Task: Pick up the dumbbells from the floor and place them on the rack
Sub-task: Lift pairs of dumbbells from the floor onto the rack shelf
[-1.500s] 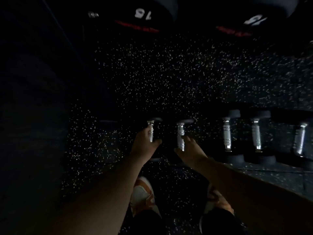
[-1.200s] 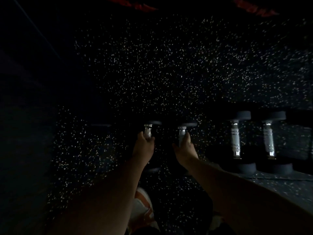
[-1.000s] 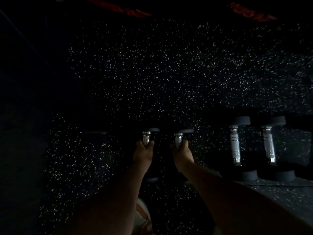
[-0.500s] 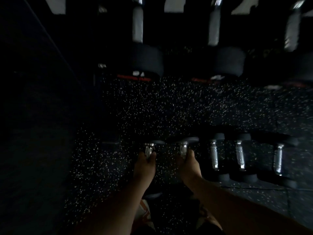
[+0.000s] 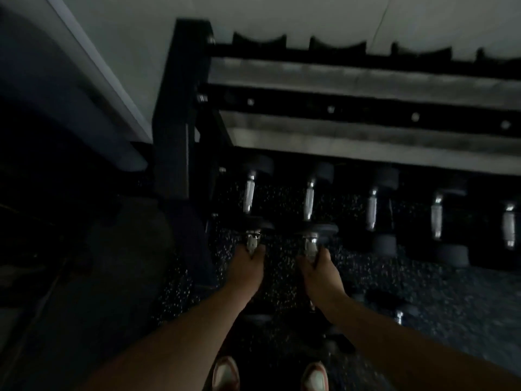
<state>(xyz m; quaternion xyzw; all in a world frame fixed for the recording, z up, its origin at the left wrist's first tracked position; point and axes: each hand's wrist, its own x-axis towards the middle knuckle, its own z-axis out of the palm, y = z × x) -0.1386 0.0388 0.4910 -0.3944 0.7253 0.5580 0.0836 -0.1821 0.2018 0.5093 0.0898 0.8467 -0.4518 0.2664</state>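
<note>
Lighting is poor throughout, and detail is limited. At far left a pale wall panel [image 5: 93, 80] runs diagonally, with dark ground below it. Next comes the black upright post of the rack [image 5: 180, 114], from which the upper rails with scalloped cradles extend rightward; those upper cradles visible here hold nothing. Below the rails, a lower row of dumbbells [image 5: 372, 210] sits with chrome handles pointing toward the camera, five handles visible across the row. The left hand [image 5: 248, 266] is closed around the chrome handle of the left dumbbell [image 5: 252, 239], whose dark far head lies just in front of the leftmost handle in the lower row. Just beside it, the right hand [image 5: 318, 275] is wrapped around the handle of the right dumbbell [image 5: 311, 244], its far head likewise near the second handle in the row. Both held dumbbells appear clear of the speckled floor [image 5: 423, 283], though whether they touch the rack cannot be determined. Both forearms extend up from the bottom edge. Two shoes [image 5: 225, 373] show at the bottom centre. Right of the right forearm, one further dumbbell [image 5: 399, 316] lies on the floor, mostly in shadow.
</note>
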